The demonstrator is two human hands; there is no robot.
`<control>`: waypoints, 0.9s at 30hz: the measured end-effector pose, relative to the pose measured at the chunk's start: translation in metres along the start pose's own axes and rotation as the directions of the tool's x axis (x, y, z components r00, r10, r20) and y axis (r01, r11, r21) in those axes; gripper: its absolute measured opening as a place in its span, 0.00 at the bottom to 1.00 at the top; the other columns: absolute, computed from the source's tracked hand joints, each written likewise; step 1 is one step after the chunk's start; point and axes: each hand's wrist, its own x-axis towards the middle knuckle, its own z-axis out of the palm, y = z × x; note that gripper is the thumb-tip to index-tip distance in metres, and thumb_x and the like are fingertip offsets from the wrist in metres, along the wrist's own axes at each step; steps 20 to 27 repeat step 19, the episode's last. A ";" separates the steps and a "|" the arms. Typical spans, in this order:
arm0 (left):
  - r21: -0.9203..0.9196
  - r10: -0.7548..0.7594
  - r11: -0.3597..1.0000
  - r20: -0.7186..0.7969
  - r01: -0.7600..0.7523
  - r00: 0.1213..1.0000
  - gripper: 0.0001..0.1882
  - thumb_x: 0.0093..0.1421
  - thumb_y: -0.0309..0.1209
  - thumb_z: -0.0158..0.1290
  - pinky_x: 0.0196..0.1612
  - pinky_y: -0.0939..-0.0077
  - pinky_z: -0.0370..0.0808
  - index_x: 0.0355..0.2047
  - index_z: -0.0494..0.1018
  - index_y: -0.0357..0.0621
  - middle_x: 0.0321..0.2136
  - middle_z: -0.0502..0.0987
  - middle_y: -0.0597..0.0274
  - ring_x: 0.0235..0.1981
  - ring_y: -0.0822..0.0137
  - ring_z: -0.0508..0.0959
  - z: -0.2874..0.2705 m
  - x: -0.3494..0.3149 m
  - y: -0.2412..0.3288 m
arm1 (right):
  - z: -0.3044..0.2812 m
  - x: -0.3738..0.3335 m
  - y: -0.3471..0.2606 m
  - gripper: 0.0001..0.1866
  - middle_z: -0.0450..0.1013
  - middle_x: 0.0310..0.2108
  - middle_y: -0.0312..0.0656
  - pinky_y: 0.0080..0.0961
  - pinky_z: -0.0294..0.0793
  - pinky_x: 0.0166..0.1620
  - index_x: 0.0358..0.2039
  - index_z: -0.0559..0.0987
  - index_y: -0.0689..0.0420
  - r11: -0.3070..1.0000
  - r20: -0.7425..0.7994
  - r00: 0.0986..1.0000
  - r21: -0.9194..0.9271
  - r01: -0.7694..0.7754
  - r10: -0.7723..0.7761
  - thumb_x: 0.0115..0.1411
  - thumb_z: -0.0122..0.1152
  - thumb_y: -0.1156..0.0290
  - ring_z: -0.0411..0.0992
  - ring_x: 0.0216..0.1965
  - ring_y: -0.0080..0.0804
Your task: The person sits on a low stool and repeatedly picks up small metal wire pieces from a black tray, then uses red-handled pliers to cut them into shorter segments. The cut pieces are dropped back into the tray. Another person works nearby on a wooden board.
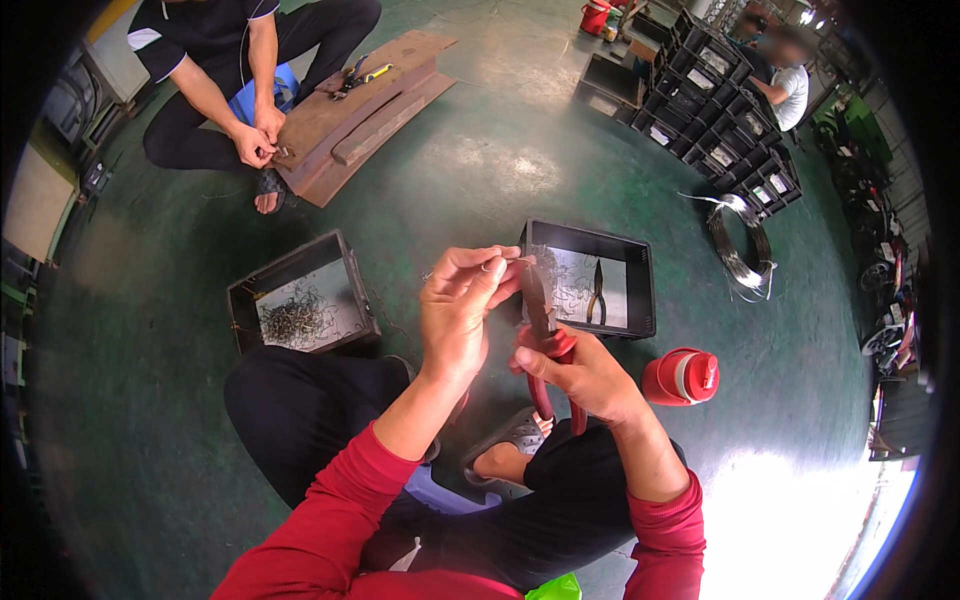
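Between the fingertips of my left hand (460,308) is a thin piece of wire (512,260), pinched near its end. My right hand (588,378) is wrapped round the red handles of a pair of pliers (541,318). Their dark jaws point up and away, right beside the wire; whether they grip it I cannot tell. Beyond the pliers stands a black crate (640,300) with bent wire pieces (570,275) and a second pair of pliers (597,294) inside. To the left, another black crate (292,262) holds a heap of small bent wire pieces (298,318).
A red jug (682,377) stands right of my right hand. A coil of wire (738,240) lies on the green floor, near stacked black crates (705,100). Far left, a co-worker's hands (258,140) work at a rusty steel beam (365,100) with tools on it. Another person sits behind the stack.
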 end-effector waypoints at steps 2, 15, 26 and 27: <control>0.003 -0.007 1.000 -0.004 0.007 1.000 0.02 0.61 0.24 0.51 0.45 0.70 0.78 0.35 0.71 0.42 0.39 0.76 0.54 0.41 0.58 0.79 0.000 0.000 -0.001 | 0.002 0.001 0.001 0.22 0.68 0.16 0.32 0.18 0.60 0.19 0.42 0.73 0.62 1.000 -0.016 0.999 0.002 0.029 -0.029 0.59 0.61 0.55 0.62 0.15 0.15; 0.322 -0.112 0.946 0.245 0.028 0.963 0.20 0.61 0.29 0.49 0.51 0.64 0.70 0.53 0.66 0.39 0.49 0.72 0.52 0.50 0.59 0.74 -0.016 0.020 0.029 | -0.009 -0.008 -0.013 0.17 0.73 0.21 0.43 0.28 0.70 0.33 0.33 0.74 0.61 0.919 -0.302 0.952 -0.361 -0.160 0.047 0.55 0.63 0.59 0.72 0.24 0.30; 0.765 -0.313 0.632 0.396 -0.121 0.863 0.27 0.59 0.38 0.54 0.50 0.67 0.70 0.58 0.63 0.46 0.51 0.70 0.53 0.51 0.62 0.72 -0.005 0.006 0.039 | -0.006 -0.007 -0.003 0.18 0.75 0.22 0.45 0.29 0.71 0.35 0.33 0.75 0.61 0.887 -0.273 0.960 -0.458 -0.068 -0.067 0.53 0.65 0.59 0.72 0.25 0.34; 0.765 -0.313 0.632 0.396 -0.121 0.863 0.27 0.59 0.38 0.54 0.50 0.67 0.70 0.58 0.63 0.46 0.51 0.70 0.53 0.51 0.62 0.72 -0.005 0.006 0.039 | -0.006 -0.007 -0.003 0.18 0.75 0.22 0.45 0.29 0.71 0.35 0.33 0.75 0.61 0.887 -0.273 0.960 -0.458 -0.068 -0.067 0.53 0.65 0.59 0.72 0.25 0.34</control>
